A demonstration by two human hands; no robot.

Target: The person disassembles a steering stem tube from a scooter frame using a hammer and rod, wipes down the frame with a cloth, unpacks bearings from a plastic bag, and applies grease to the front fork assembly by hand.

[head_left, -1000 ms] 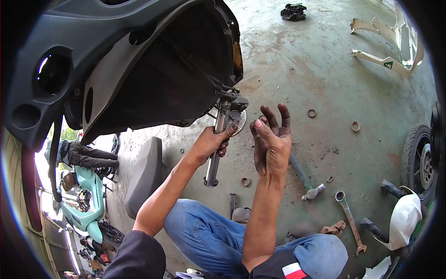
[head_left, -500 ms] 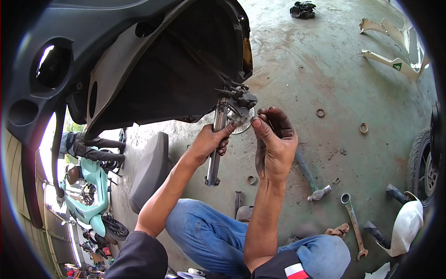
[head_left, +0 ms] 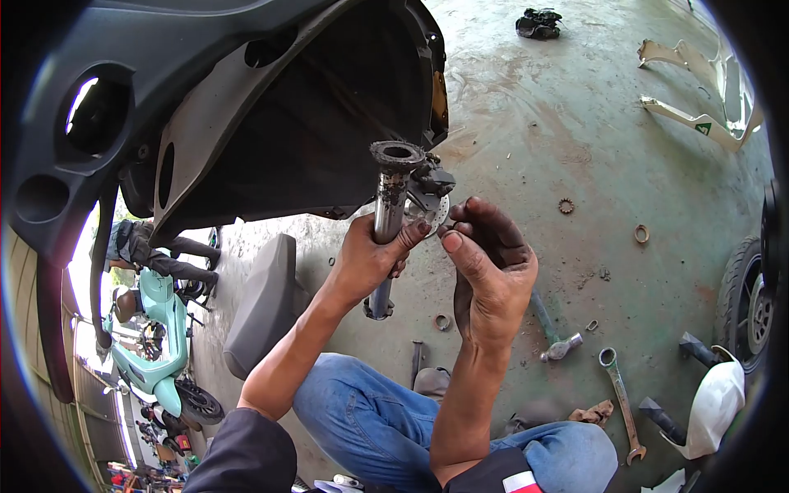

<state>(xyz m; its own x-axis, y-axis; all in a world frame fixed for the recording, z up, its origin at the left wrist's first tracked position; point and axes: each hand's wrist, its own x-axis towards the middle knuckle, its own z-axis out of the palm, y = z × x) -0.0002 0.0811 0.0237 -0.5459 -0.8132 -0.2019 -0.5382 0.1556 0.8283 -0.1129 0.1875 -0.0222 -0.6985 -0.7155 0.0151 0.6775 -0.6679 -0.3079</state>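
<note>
My left hand (head_left: 367, 256) is wrapped around a shiny metal tube (head_left: 393, 197). Dark grease coats the tube's upper end, where a wide ring-shaped flange surrounds a hollow opening. Its lower end shows below my fist. Just right of it, my right hand (head_left: 497, 275) is raised, with thumb and blackened fingertips pinched together; whatever may be between them is too small or hidden to make out. Behind the tube are a dark mechanical part (head_left: 434, 179) and part of a perforated brake disc (head_left: 442, 215).
Dark scooter bodywork (head_left: 271, 123) overhangs the upper left. On the floor lie a hammer (head_left: 561, 348), a wrench (head_left: 622, 403), metal rings (head_left: 641, 234), a grey seat (head_left: 261, 308) and white panels (head_left: 694, 115). A wheel (head_left: 744, 304) stands right; a person (head_left: 156, 248) and turquoise scooter (head_left: 156, 345) are left.
My left hand has tipped the tube, so its flanged upper end and hollow opening now face me. My right hand has shifted slightly right and down, still pinched.
</note>
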